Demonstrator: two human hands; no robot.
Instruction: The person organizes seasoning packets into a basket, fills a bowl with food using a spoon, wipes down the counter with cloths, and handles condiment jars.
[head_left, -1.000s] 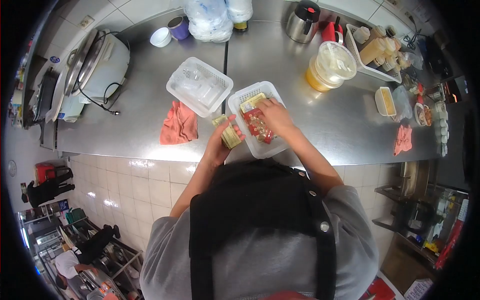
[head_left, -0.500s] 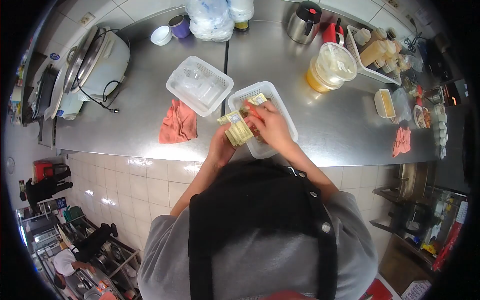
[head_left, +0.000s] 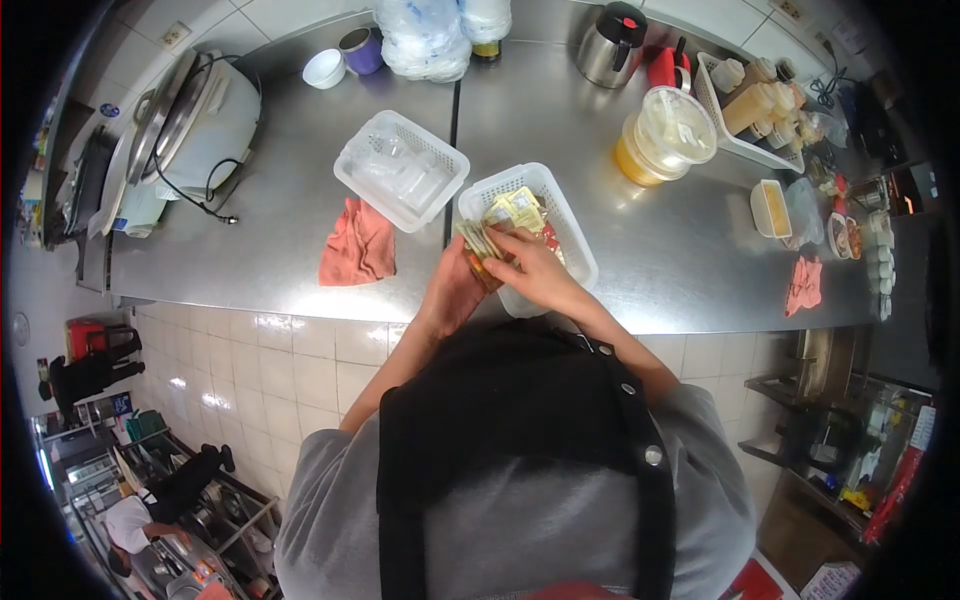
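My left hand [head_left: 455, 289] is wrapped round a stack of yellowish packets [head_left: 477, 243], with something orange-red showing at the stack's lower side. My right hand [head_left: 536, 270] pinches the same stack from the right, fingertips on its edge. Both hands are at the left side of a white perforated basket [head_left: 580, 245]. Inside it lie loose yellow packets [head_left: 520, 207] and red packets [head_left: 551, 240], partly hidden by my right hand. Beside it, up and to the left, another white basket [head_left: 452, 180] holds clear plastic items [head_left: 405, 172].
An orange cloth [head_left: 358, 245] lies left of the hands. Stacked tubs [head_left: 665, 135], a steel jug [head_left: 608, 48] and a basket of bottles [head_left: 750, 105] stand to the right. A large cooker [head_left: 215, 125] with a cord is at left. Another person [head_left: 135, 525] is at lower left.
My right hand has come out of the basket to the stack in my left hand. The fanned packets are now gathered closer together, and yellow packets in the basket are more exposed.
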